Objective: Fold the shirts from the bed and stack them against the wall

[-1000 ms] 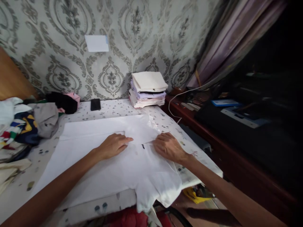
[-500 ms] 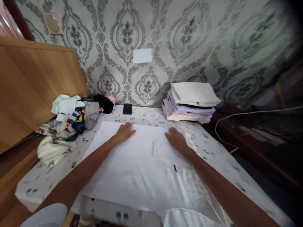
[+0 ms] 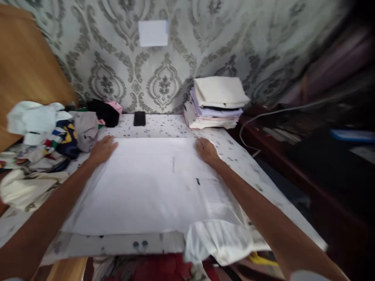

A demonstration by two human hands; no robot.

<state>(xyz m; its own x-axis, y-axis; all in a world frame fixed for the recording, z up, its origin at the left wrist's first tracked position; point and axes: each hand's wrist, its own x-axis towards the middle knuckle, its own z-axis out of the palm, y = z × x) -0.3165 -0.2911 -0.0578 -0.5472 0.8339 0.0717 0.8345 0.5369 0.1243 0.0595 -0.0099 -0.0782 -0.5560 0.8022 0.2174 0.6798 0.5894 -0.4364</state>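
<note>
A white shirt lies spread over the patterned sheet, with a small dark mark on its right part. Its near right portion is bunched and hangs over the front edge. My left hand rests at the shirt's far left corner, thumb and fingers apart. At the far right corner, my right hand has its fingers curled together on the cloth edge; the fingertips are partly hidden.
A stack of folded clothes stands at the back right. Rumpled clothes lie in a heap on the left. A black phone-like object lies near the wall. A pale cable loops over the dark furniture at right.
My left hand has slid outward to the shirt's far left corner. My right hand has moved to the far edge and its fingers have drawn together. The view has tilted down and shifted right.
</note>
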